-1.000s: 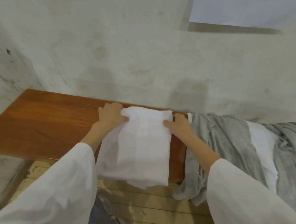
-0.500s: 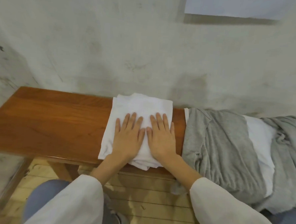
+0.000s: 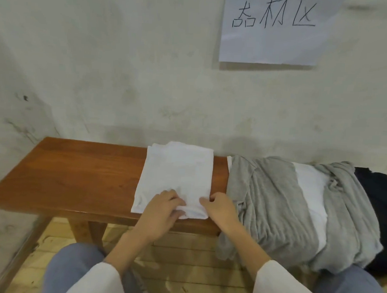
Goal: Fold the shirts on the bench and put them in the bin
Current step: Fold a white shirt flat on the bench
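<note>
Left hand (image 3: 161, 210): reaches in from 7 o'clock, sleeve pushed back off the wrist. Its fingers are curled over the near hem of the folded white shirt (image 3: 177, 174), gripping it at the shirt's 6 o'clock edge.

Right hand (image 3: 220, 207): reaches in from 5 o'clock. Its fingers are curled at the shirt's near right corner, at about 5 o'clock on the shirt, with the thumb laid on top, pinching the cloth. The two hands are near each other but apart.

The white shirt lies folded into a rectangle on the wooden bench (image 3: 72, 179), its far edge near the wall and its near edge at the bench front. At 3 o'clock of it, just beside but apart, lies a heap of grey shirts (image 3: 266, 207) with another white garment (image 3: 309, 194) among them. A dark garment (image 3: 379, 203) lies at the far right end. A paper sign (image 3: 278, 38) hangs on the wall at 1 o'clock.

Change noted: half a second ago both hands lay flat and spread on top of the shirt, side by side. They have since drawn back to its near edge and closed on it. The shirt's place on the bench is unchanged.
</note>
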Action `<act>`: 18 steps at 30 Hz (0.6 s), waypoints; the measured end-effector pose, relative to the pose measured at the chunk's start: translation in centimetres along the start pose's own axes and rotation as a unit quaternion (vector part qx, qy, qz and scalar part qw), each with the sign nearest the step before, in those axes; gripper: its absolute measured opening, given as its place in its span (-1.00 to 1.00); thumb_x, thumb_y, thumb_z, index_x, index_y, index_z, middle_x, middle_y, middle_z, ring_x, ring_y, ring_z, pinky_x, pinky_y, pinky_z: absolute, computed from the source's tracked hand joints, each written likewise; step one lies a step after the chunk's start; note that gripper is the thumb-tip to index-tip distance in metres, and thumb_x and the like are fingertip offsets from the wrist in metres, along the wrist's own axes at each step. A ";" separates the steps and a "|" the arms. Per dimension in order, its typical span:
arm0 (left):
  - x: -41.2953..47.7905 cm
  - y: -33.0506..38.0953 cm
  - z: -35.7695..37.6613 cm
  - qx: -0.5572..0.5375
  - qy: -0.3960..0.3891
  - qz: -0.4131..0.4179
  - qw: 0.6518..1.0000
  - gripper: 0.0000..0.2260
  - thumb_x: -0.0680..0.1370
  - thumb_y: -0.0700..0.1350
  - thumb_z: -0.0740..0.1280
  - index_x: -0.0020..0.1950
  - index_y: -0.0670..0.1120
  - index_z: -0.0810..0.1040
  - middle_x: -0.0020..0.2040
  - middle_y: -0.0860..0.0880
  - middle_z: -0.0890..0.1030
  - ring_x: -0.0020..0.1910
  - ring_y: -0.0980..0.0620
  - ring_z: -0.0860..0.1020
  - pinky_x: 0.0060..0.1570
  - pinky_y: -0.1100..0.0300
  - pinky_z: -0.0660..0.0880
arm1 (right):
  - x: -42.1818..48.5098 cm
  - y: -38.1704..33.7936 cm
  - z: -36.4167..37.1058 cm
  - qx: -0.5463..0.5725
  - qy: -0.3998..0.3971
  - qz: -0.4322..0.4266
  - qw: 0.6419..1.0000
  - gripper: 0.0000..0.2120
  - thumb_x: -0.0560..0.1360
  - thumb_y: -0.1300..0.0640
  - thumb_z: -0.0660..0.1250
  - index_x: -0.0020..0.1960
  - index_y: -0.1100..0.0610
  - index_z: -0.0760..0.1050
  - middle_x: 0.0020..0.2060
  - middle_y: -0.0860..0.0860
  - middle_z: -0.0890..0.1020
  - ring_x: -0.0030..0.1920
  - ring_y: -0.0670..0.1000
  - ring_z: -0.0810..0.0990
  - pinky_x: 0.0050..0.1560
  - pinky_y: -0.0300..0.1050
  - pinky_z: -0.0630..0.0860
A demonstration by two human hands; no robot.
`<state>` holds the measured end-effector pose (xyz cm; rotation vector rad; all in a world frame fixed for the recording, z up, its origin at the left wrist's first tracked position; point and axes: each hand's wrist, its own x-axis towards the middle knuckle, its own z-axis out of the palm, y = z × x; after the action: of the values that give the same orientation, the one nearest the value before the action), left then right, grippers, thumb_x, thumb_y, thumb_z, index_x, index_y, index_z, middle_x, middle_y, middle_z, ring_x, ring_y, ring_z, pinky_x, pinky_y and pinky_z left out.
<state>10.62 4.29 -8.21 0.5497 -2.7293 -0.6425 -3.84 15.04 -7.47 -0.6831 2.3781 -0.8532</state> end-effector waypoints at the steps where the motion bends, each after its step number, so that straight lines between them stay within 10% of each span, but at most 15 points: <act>1: 0.4 0.2 -0.3 0.001 0.008 -0.018 1.000 -0.86 0.54 -0.08 0.34 0.08 -0.01 0.62 0.04 0.05 0.58 0.00 0.14 0.48 0.09 0.34 0.40 | -0.1 -0.3 0.0 -0.007 -0.010 0.004 1.000 -0.71 0.53 0.01 0.25 -0.29 0.06 0.26 -0.39 -0.03 0.34 -0.38 -0.06 0.35 -0.36 -0.21 0.28; 10: -2.2 0.2 2.7 0.100 0.029 0.036 0.994 -0.66 0.17 0.08 0.63 -0.34 0.09 0.47 -0.32 0.18 0.51 -0.37 0.22 0.45 -0.31 0.45 0.42 | -0.6 0.6 -0.7 0.163 -0.027 0.061 0.984 -0.85 0.44 0.14 0.38 -0.11 0.10 0.40 -0.15 0.03 0.54 -0.07 0.07 0.57 -0.01 0.04 0.56; 14: -4.7 2.4 3.7 -0.073 0.077 -0.154 0.982 -0.60 0.47 0.33 0.20 -0.30 0.04 0.52 -0.35 0.13 0.54 -0.35 0.17 0.49 -0.33 0.31 0.41 | -0.3 0.4 -1.1 0.322 -0.066 0.128 0.936 -0.60 0.46 0.19 0.43 0.24 0.21 0.38 0.09 0.13 0.57 0.05 0.12 0.61 -0.09 0.01 0.63; 15: -5.1 3.4 3.6 -0.208 0.087 -0.283 0.932 -0.46 0.46 0.39 0.08 -0.31 -0.03 0.55 -0.38 0.05 0.56 -0.36 0.13 0.50 -0.34 0.20 0.42 | -0.5 0.3 -1.3 0.340 -0.085 0.130 0.927 -0.56 0.47 0.21 0.42 0.28 0.22 0.36 0.12 0.14 0.57 0.04 0.12 0.61 -0.15 -0.04 0.63; 18: -5.0 4.9 3.3 -0.562 0.019 -0.520 0.642 -0.44 0.53 0.30 0.08 -0.06 -0.18 0.57 -0.15 -0.16 0.64 -0.14 -0.09 0.58 -0.19 0.08 0.47 | -1.4 0.3 -1.7 0.392 -0.131 0.132 0.901 -0.53 0.46 0.25 0.42 0.31 0.21 0.34 0.12 0.15 0.59 0.00 0.13 0.64 -0.23 -0.08 0.64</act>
<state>12.47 11.73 -9.63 1.5930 -1.1249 -2.2023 -3.95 16.82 -6.10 -0.1228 1.6196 -1.3622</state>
